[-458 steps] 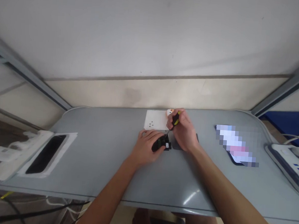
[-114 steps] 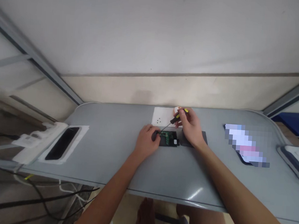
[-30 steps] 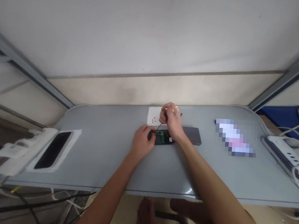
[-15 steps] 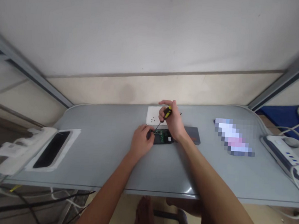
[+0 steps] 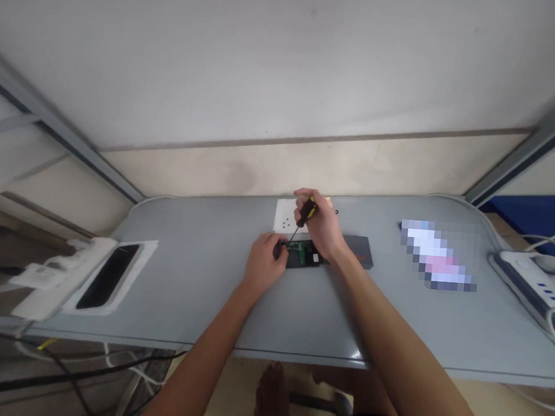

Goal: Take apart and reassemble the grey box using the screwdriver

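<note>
My right hand (image 5: 318,218) is closed around a black and yellow screwdriver (image 5: 307,211), its shaft slanting down to the left. The tip meets the upper left part of a small black device (image 5: 308,258) with a green circuit board (image 5: 302,250) exposed. At the device's left end, the fingers of my left hand (image 5: 265,258) are closed on its edge. A dark grey flat cover (image 5: 359,252) lies to the right, partly under my right wrist. Behind the device is a white sheet (image 5: 285,210) with several small dark screws (image 5: 286,224) on it.
On the left, a black phone (image 5: 108,277) rests on white paper beside a white power strip (image 5: 66,275) with plugs. A blurred-out flat object (image 5: 438,257) lies to the right. Another power strip (image 5: 533,286) with cables sits at the right edge. A wall (image 5: 242,167) stands behind the grey table (image 5: 199,240).
The view has shifted slightly. Both hands stay at the device, and the screwdriver handle has turned a little in my right hand, with its tip at nearly the same spot.
</note>
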A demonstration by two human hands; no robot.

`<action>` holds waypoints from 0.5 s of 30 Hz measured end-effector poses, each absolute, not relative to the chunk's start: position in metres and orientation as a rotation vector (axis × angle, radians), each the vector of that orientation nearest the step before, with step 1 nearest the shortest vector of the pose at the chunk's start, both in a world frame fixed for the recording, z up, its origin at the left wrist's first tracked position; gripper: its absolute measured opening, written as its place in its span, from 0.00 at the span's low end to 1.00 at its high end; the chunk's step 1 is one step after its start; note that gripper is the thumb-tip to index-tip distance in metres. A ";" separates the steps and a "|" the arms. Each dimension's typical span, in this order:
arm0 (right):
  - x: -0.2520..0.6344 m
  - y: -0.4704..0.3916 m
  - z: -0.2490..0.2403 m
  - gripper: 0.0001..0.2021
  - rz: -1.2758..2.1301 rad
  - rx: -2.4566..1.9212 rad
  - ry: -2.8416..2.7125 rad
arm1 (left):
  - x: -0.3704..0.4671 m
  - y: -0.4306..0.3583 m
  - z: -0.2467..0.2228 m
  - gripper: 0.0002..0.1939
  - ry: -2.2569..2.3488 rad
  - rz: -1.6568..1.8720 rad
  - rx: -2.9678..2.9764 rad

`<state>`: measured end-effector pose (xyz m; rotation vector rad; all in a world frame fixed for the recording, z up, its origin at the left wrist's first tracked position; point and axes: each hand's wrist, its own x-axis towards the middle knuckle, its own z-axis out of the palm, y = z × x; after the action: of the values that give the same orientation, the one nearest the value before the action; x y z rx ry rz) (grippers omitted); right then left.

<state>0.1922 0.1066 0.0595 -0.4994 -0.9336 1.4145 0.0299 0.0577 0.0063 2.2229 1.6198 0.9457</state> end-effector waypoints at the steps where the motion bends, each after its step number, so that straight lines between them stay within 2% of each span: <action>1: 0.192 0.106 0.060 0.20 1.414 -0.503 -0.937 | 0.030 0.058 0.006 0.09 1.612 0.953 2.225; 8: 0.182 0.098 0.061 0.26 1.267 -0.641 -0.987 | 0.029 0.058 0.004 0.08 1.589 0.981 2.202; 15: 0.184 0.100 0.061 0.19 1.307 -0.581 -1.046 | 0.028 0.058 0.005 0.08 1.561 0.994 2.186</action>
<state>0.1845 0.0997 0.0606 -0.5811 -1.0465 1.3074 0.0284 0.0581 0.0049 2.1857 1.5609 0.9943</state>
